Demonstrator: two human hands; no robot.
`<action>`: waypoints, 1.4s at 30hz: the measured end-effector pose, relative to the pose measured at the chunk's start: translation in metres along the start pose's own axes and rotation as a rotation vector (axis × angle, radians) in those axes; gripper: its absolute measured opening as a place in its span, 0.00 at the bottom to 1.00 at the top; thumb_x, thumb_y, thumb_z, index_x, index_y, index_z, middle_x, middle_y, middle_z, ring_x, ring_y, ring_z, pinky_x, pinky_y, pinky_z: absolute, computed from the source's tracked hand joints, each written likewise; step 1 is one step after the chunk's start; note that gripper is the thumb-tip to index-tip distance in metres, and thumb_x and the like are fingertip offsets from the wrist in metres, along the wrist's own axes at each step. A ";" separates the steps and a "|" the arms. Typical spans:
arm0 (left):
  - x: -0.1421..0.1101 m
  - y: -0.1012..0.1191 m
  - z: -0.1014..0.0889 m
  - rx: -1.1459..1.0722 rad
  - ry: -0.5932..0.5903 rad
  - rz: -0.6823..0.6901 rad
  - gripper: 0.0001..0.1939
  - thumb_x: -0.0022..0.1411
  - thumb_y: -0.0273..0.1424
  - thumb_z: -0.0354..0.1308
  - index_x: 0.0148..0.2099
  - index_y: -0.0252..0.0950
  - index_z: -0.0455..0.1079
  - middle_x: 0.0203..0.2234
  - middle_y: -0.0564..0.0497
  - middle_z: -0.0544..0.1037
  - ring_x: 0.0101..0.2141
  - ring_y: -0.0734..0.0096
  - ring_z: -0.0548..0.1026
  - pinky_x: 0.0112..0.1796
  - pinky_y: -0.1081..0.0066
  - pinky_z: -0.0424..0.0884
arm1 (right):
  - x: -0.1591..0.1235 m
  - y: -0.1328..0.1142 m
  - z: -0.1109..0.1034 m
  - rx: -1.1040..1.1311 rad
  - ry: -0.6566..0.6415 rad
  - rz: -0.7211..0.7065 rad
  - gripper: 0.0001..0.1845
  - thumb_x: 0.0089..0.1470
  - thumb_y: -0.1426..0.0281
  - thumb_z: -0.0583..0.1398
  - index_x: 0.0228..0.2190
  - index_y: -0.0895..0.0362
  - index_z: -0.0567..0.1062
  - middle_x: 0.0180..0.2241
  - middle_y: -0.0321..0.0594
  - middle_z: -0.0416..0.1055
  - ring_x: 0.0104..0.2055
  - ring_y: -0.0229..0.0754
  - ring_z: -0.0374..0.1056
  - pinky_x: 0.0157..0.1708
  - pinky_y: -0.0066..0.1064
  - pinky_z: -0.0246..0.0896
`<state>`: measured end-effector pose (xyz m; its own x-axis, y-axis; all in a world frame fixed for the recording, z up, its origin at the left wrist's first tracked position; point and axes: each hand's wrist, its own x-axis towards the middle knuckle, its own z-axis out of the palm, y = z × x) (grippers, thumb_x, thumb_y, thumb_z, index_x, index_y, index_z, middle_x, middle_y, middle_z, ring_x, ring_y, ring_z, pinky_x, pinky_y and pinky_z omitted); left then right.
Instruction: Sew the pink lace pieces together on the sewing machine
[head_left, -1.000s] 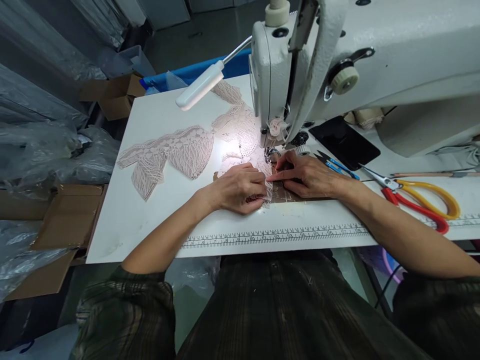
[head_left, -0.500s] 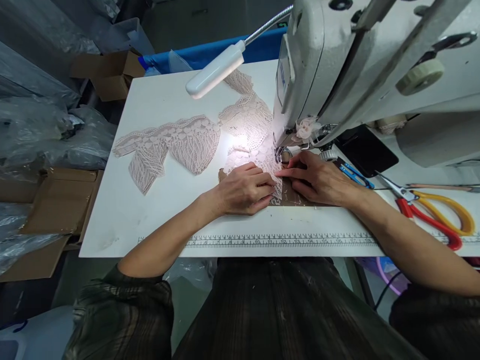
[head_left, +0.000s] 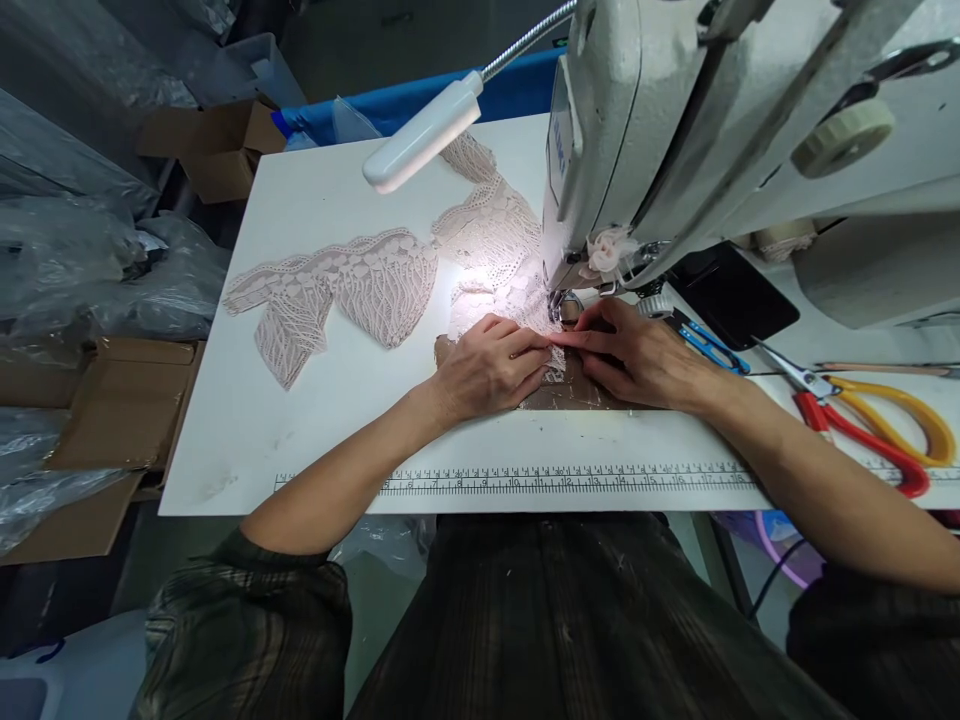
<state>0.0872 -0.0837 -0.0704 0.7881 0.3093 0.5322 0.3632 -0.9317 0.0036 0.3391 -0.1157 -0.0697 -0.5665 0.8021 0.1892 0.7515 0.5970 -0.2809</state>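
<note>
While the left hand (head_left: 493, 368) curls over lace (head_left: 474, 300), the right hand (head_left: 637, 355) points leftward.

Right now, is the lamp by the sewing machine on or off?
On: below the lamp, a bright patch of light falls on the lace by the sewing machine.

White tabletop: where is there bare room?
Bare patches lie in front of the left lace piece, towards the left forearm, and behind it, towards the lamp. Crowded: the hands and lit lace; rightward, black phone-like slab and scissors.
</note>
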 end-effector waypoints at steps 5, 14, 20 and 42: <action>-0.001 -0.004 0.004 -0.075 0.000 -0.035 0.07 0.72 0.29 0.56 0.45 0.35 0.75 0.42 0.50 0.83 0.38 0.67 0.77 0.41 0.64 0.71 | 0.000 0.001 -0.004 0.072 -0.019 0.030 0.26 0.63 0.64 0.55 0.60 0.47 0.75 0.47 0.47 0.73 0.42 0.46 0.69 0.40 0.35 0.66; -0.002 -0.006 0.005 -0.156 -0.013 -0.087 0.06 0.72 0.29 0.56 0.46 0.37 0.75 0.44 0.49 0.83 0.41 0.67 0.78 0.45 0.59 0.72 | 0.000 0.001 -0.010 0.165 0.024 -0.008 0.22 0.62 0.67 0.55 0.53 0.50 0.81 0.48 0.47 0.74 0.43 0.44 0.71 0.41 0.35 0.69; 0.000 -0.004 0.003 -0.082 0.052 -0.039 0.04 0.71 0.29 0.57 0.44 0.36 0.73 0.41 0.48 0.81 0.40 0.66 0.75 0.44 0.60 0.71 | -0.003 0.004 0.000 0.113 0.012 0.011 0.22 0.62 0.67 0.56 0.55 0.46 0.80 0.47 0.50 0.71 0.45 0.48 0.69 0.43 0.39 0.69; 0.002 -0.002 -0.005 -0.036 -0.095 0.078 0.09 0.70 0.31 0.56 0.42 0.35 0.77 0.37 0.48 0.83 0.34 0.68 0.77 0.39 0.63 0.73 | -0.002 0.002 -0.002 0.083 0.036 -0.088 0.22 0.63 0.68 0.54 0.53 0.52 0.80 0.47 0.50 0.71 0.45 0.47 0.67 0.43 0.38 0.65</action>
<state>0.0850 -0.0820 -0.0649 0.8574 0.2507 0.4494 0.2824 -0.9593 -0.0036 0.3422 -0.1158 -0.0692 -0.6155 0.7476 0.2494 0.6678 0.6628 -0.3387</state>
